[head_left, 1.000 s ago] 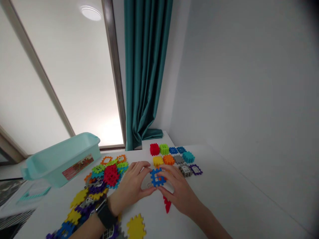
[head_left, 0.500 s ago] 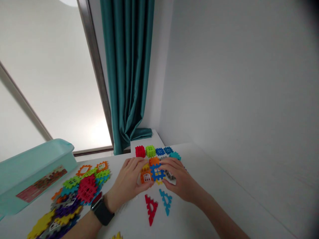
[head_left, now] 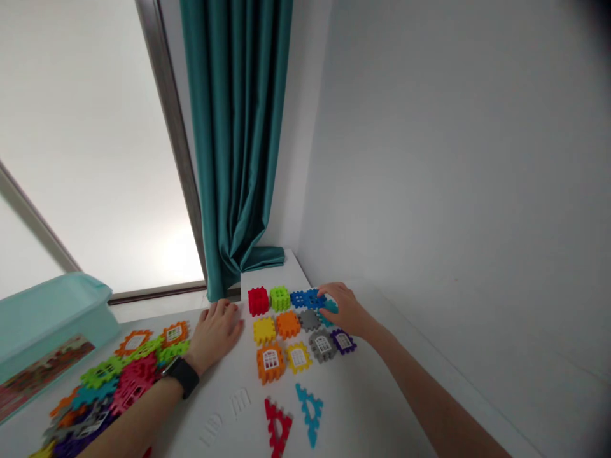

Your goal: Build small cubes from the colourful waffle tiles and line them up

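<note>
My right hand (head_left: 347,310) reaches over the right end of the back row, its curved fingers at a blue toothed piece (head_left: 314,298) and a teal piece (head_left: 329,312); its fingertips are too small to read for a grip. My left hand (head_left: 217,334) rests on the table left of the rows, fingers apart, holding nothing. The back row also has a red block (head_left: 258,301) and a green block (head_left: 280,298). Nearer stand a yellow stack (head_left: 264,330), an orange stack (head_left: 288,324) and a grey piece (head_left: 310,319). The front row holds orange, yellow, grey and purple window pieces.
A mixed heap of toothed pieces (head_left: 136,375) lies at the left, beside a pale green bin (head_left: 52,318). Red (head_left: 277,427) and blue (head_left: 310,413) triangular pieces lie near the front. A teal curtain (head_left: 238,140) hangs behind the table.
Both hands have parted from the middle. The blue window piece left the front and a blue piece now sits at my right hand in the back row. My left hand moved left. The view shifted.
</note>
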{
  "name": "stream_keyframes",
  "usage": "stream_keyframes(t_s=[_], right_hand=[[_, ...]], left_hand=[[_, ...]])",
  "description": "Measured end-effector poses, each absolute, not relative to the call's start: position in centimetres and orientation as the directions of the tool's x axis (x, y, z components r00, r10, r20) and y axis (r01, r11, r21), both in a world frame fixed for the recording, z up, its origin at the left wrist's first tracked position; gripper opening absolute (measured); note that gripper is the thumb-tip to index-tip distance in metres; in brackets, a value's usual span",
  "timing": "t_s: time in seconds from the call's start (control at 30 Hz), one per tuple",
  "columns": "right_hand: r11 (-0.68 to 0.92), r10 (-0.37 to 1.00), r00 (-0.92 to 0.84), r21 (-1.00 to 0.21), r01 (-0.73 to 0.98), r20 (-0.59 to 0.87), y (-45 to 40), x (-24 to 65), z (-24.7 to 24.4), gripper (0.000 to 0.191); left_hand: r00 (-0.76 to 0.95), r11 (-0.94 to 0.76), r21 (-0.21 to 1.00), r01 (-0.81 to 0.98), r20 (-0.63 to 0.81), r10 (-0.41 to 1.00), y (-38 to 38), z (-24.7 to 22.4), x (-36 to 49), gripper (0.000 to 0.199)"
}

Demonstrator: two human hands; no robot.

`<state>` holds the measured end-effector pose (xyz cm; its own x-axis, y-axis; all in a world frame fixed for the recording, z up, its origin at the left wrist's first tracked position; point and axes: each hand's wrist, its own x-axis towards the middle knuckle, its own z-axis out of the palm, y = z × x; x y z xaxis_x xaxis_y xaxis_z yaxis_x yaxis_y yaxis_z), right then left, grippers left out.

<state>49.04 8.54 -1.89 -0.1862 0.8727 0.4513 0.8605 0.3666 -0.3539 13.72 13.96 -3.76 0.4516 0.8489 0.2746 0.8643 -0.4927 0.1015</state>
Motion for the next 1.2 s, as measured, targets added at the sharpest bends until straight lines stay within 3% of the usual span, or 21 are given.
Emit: stream_keyframes(t_s=[0.33,0.83,1.2], right_hand=[[0.407,0.889,-0.263,-0.384,0.829,0.375,13.7,49.4,-3.4,0.031],[0.417,0.901,-0.301,-0.426,0.803,0.313,15.4,48.6,-4.2,0.041],[0.396,0.902,-0.262,-0.414,0.819,0.344,15.2,51.4,-2.7,0.047]], left_hand=[[0.449,-0.464,0.010,0.886,0.233,0.863,13.4,-4.3,14.5,0.033],[0.447,-0.466,0.025,0.885,0.241,0.862,13.5,-4.0,14.6,0.031],[0.444,-0.460,0.019,0.888,0.233,0.865,13.5,-3.9,14.7,0.031]])
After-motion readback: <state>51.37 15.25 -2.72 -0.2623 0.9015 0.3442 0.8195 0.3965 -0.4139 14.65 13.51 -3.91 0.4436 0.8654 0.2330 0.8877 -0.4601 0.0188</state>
